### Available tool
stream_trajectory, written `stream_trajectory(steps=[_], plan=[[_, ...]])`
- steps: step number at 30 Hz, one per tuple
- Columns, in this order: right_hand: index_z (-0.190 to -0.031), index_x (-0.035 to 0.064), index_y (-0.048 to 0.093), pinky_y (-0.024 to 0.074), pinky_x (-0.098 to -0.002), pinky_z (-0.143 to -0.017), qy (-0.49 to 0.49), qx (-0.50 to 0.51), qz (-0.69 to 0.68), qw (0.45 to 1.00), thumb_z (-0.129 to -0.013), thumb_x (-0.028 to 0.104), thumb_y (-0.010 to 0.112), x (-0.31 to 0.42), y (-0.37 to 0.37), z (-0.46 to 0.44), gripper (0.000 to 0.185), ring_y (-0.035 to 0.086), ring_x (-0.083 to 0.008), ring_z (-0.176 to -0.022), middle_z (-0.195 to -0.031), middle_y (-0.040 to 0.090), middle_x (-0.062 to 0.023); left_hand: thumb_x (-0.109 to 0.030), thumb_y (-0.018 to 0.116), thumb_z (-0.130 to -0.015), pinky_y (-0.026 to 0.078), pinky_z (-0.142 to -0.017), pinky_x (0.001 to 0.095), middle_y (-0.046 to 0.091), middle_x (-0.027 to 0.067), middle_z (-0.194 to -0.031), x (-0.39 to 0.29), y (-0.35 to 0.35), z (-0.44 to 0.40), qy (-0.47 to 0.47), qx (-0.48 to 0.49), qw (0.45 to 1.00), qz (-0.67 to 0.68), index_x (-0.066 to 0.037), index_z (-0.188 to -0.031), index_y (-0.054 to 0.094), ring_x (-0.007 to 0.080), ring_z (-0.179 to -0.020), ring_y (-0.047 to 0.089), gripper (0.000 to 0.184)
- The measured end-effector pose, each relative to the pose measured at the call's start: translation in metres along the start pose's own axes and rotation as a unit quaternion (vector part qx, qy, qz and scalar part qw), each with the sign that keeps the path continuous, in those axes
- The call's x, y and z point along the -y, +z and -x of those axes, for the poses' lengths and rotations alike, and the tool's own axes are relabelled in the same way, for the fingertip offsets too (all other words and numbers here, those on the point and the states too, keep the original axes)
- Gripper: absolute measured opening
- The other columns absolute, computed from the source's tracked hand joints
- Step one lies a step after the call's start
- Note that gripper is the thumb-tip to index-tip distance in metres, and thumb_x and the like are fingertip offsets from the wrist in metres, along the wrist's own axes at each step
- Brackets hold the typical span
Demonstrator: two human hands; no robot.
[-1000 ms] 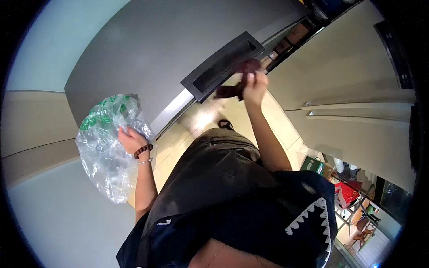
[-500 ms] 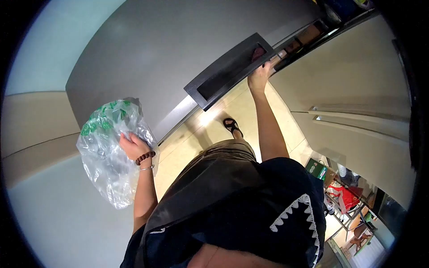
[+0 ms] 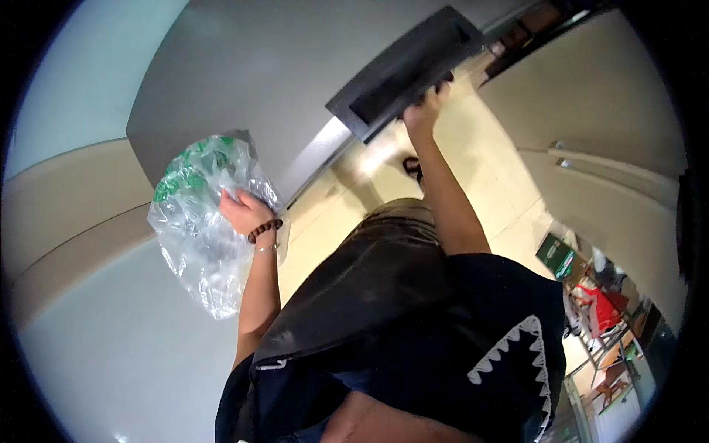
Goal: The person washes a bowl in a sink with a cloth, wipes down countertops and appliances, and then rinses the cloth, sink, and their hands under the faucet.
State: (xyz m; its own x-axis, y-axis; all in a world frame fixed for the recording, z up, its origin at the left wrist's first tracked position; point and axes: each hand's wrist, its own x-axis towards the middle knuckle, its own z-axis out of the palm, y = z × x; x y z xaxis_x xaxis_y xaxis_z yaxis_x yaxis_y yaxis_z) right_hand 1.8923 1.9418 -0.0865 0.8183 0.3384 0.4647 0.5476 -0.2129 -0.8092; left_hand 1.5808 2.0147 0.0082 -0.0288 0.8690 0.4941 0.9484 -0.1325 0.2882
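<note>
My left hand (image 3: 247, 214) is closed on a clear plastic bag (image 3: 203, 236) with green print near its top. The bag looks puffed out and hangs beside a large grey door panel (image 3: 244, 81). My right hand (image 3: 426, 111) is just below a black rectangular frame with a recess (image 3: 354, 111) at the panel's edge. Its fingers are curled, and a small dark thing (image 3: 446, 77) shows at their tips. Blur and the frame's edge hide what it is, and I cannot tell if the hand touches the frame.
Beige cabinet fronts with long handles (image 3: 605, 173) stand on the right. A green box (image 3: 555, 255) and a red bag (image 3: 602, 306) sit among clutter at lower right. Tiled floor (image 3: 487, 162) and a dark sandal (image 3: 412, 168) are below. A pale surface (image 3: 118, 354) fills the lower left.
The whole view has shifted, with most things moving up and to the right. My right hand has moved down and left relative to the black frame. My left hand keeps the bag.
</note>
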Motion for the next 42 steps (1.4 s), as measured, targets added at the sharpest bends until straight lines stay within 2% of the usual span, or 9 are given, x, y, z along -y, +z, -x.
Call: stream_trajectory(steps=[7,10,17,21,25,30,33,38,42], plan=[[-0.107,-0.0051,0.040,0.0367,-0.0417,-0.076,0.220,0.103,-0.142,0.960,-0.081,0.006,0.042,0.091,0.000,0.111,0.029,0.042,-0.0388,-0.089,-0.100,0.037,-0.0274,-0.022,0.043,-0.080,0.038,-0.078,0.0385,0.048,0.0231,-0.100,0.003,0.000,-0.002,0.036,0.017,0.999,-0.006,0.008,-0.105,0.043,0.0359,-0.091,0.047,0.039],[-0.098,-0.0046,0.040,0.0376,-0.0420,-0.072,0.255,0.284,-0.196,0.903,-0.083,0.012,0.040,0.116,-0.002,0.162,0.022,0.045,-0.0373,-0.082,-0.091,0.041,-0.0259,-0.022,0.044,-0.080,0.038,-0.079,0.0392,0.048,0.0241,-0.101,0.003,0.003,-0.004,0.044,0.018,0.998,0.031,0.009,-0.106,0.042,0.0375,-0.090,0.048,0.041],[-0.087,-0.0020,0.054,0.0427,-0.0373,-0.060,-0.169,0.612,-0.294,0.715,-0.073,0.010,0.046,0.132,0.016,0.321,0.020,0.054,-0.0290,-0.070,-0.085,0.051,-0.0202,-0.020,0.049,-0.081,0.040,-0.074,0.0350,0.052,0.0215,-0.096,0.052,-0.028,-0.003,0.142,0.048,0.986,0.072,0.005,-0.105,0.046,0.0316,-0.086,0.052,0.035],[-0.084,0.0026,0.054,0.0428,-0.0368,-0.054,0.194,0.523,-0.271,0.785,-0.072,0.003,0.045,0.089,0.012,0.365,0.014,0.054,-0.0250,-0.060,-0.064,0.052,-0.0155,-0.012,0.049,-0.080,0.042,-0.066,0.0315,0.054,0.0158,-0.085,0.115,-0.078,-0.017,0.089,-0.031,0.994,0.059,0.004,-0.103,0.048,0.0227,-0.072,0.051,0.028],[-0.085,0.0000,0.053,0.0435,-0.0351,-0.057,0.409,0.333,-0.147,0.837,-0.074,0.002,0.043,0.077,-0.074,0.312,0.015,0.055,-0.0243,-0.064,-0.068,0.054,-0.0164,-0.013,0.046,-0.081,0.039,-0.078,0.0371,0.052,0.0212,-0.098,0.198,-0.138,-0.026,-0.024,-0.056,0.993,0.105,0.006,-0.109,0.041,0.0320,-0.088,0.051,0.034],[-0.103,0.0023,0.049,0.0440,-0.0326,-0.061,0.418,0.127,-0.216,0.873,-0.080,0.009,0.048,0.006,-0.102,0.297,0.024,0.055,-0.0225,-0.071,-0.079,0.056,-0.0111,-0.014,0.045,-0.081,0.035,-0.083,0.0390,0.046,0.0232,-0.106,0.190,-0.149,-0.029,0.000,0.002,0.985,0.170,0.006,-0.112,0.039,0.0340,-0.096,0.046,0.037],[-0.109,-0.0002,0.045,0.0430,-0.0326,-0.071,0.492,0.114,-0.397,0.766,-0.082,0.015,0.047,0.093,-0.132,0.197,0.031,0.053,-0.0245,-0.081,-0.092,0.055,-0.0138,-0.016,0.045,-0.081,0.030,-0.090,0.0382,0.039,0.0230,-0.117,0.171,-0.113,-0.058,0.148,0.070,0.981,0.106,0.005,-0.113,0.039,0.0344,-0.107,0.040,0.039],[-0.116,-0.0050,0.038,0.0241,-0.0425,-0.095,0.224,-0.049,-0.158,0.961,-0.084,0.027,0.040,0.099,-0.021,0.087,0.045,0.032,-0.0412,-0.110,-0.116,0.040,-0.0265,-0.029,0.048,-0.080,0.024,-0.096,0.0430,0.032,0.0183,-0.128,0.086,-0.054,-0.074,0.436,0.256,0.863,0.008,-0.004,-0.122,0.037,0.0327,-0.118,0.030,0.050],[-0.101,-0.0074,0.044,0.0230,-0.0443,-0.092,0.286,-0.242,-0.198,0.906,-0.086,0.024,0.035,0.091,0.038,0.050,0.036,0.034,-0.0405,-0.103,-0.110,0.042,-0.0252,-0.033,0.041,-0.082,0.015,-0.095,0.0529,0.031,0.0142,-0.130,0.086,-0.018,-0.054,0.509,0.254,0.815,-0.110,-0.007,-0.124,0.036,0.0305,-0.123,0.021,0.050]])
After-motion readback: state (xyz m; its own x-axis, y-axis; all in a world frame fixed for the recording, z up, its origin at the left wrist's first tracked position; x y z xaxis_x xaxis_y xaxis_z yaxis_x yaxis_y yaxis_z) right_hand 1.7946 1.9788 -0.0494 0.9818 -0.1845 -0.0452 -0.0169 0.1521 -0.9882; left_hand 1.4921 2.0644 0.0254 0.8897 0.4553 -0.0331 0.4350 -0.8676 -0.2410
